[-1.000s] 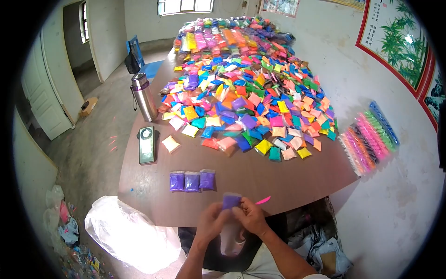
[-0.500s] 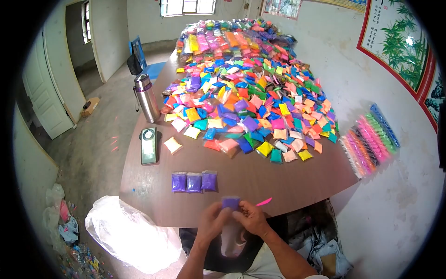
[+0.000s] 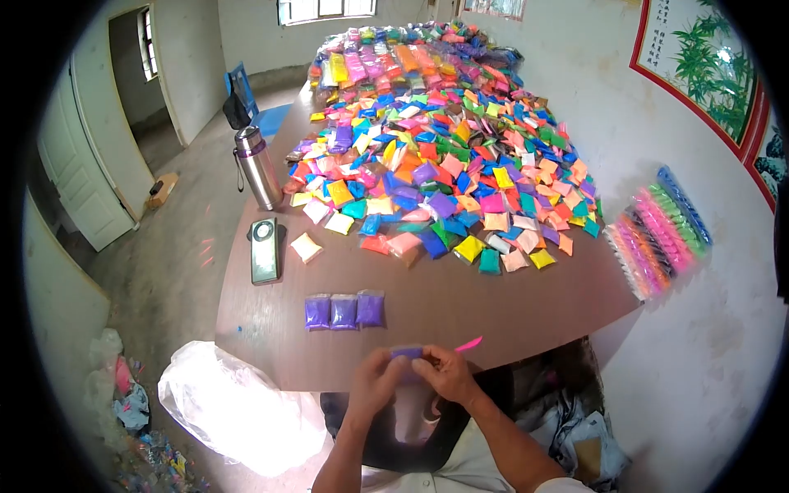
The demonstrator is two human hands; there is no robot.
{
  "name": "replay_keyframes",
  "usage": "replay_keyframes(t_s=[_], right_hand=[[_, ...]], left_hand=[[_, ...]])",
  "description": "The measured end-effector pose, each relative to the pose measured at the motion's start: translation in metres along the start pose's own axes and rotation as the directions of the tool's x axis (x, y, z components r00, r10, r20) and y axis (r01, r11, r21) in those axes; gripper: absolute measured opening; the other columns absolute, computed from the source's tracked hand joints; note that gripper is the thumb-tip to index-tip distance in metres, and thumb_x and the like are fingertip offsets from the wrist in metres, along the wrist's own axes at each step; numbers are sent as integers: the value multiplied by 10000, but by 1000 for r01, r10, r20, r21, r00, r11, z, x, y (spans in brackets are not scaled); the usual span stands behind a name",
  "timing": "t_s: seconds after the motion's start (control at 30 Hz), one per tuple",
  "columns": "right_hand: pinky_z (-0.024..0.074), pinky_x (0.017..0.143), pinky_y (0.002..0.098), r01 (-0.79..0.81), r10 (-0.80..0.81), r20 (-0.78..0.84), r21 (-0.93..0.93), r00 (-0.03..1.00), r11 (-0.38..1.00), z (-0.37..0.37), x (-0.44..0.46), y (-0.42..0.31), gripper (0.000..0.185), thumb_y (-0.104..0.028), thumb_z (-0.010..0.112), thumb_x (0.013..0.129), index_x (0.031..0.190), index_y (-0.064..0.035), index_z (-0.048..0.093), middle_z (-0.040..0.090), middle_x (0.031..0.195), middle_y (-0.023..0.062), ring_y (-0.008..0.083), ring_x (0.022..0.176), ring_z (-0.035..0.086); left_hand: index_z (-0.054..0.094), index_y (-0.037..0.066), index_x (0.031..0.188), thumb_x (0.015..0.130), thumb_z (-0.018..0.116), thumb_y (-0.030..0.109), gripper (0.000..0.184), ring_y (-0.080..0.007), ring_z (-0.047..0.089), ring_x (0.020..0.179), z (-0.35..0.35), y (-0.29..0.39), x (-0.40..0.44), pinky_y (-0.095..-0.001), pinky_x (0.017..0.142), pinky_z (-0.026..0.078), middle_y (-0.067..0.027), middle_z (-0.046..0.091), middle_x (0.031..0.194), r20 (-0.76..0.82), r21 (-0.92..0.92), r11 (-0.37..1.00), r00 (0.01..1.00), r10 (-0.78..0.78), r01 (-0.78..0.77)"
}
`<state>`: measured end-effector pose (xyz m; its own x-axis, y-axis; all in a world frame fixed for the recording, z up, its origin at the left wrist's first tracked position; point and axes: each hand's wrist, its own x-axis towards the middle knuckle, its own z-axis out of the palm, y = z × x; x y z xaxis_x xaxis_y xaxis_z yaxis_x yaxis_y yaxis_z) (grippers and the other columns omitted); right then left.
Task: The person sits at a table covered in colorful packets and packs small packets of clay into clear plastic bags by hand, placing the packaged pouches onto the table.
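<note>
At the table's near edge, my left hand [image 3: 376, 380] and my right hand [image 3: 446, 375] pinch a small purple packet [image 3: 406, 352] between them, fingers closed on its two sides. The thumbs cover much of its lower part. Something clear and shiny hangs below the hands, too faint to name. Three similar purple packets [image 3: 343, 311] lie side by side in a row beyond my left hand. Just past my right hand, a thin pink blade-like piece [image 3: 469, 343] lies by the edge.
A large heap of colourful packets [image 3: 444, 177] covers the far table [image 3: 493, 316]. At left stand a steel thermos [image 3: 261, 172] and a dark green phone-like device [image 3: 265, 251]. Bundled coloured strips [image 3: 662, 234] lie by the right wall. A clear plastic bag [image 3: 238, 411] sits below the left edge.
Both hands have closed further over the purple packet, so less of it shows. The view has shifted slightly; the packets on the table have stayed in place.
</note>
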<state>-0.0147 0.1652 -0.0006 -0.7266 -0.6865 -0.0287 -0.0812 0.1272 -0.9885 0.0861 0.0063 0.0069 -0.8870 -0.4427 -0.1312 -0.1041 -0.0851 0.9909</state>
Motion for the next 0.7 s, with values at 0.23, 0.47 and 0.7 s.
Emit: replay_keyframes(t_s=[0.23,0.47,0.7], right_hand=[[499,715,230,2,5,-57,120,998,993,4,3,-7,201,-121,690,1000,1163,-4,690,659,889,-21,56,790,588],[558,848,317,-17,17,-47,-11,999,1000,2,2,4,252,-177,695,986,1171,-6,698,737,982,95,145,918,691],[566,795,324,75,-64,-140,70,988,995,8,8,15,233,-191,706,975,1129,-17,714,753,952,108,179,868,713]], left_hand=[[739,25,1080,1018,706,251,237,-73,591,835,0,-5,-1,-228,737,479,20,681,909,-7,40,999,999,33,-32],[740,7,1092,998,707,207,224,-82,634,896,0,-9,3,-261,805,509,-1,721,933,-16,73,997,1000,7,-6],[746,-1,1098,1013,692,186,212,-84,632,913,2,-13,7,-249,818,507,-12,729,977,-12,13,999,999,46,-46]])
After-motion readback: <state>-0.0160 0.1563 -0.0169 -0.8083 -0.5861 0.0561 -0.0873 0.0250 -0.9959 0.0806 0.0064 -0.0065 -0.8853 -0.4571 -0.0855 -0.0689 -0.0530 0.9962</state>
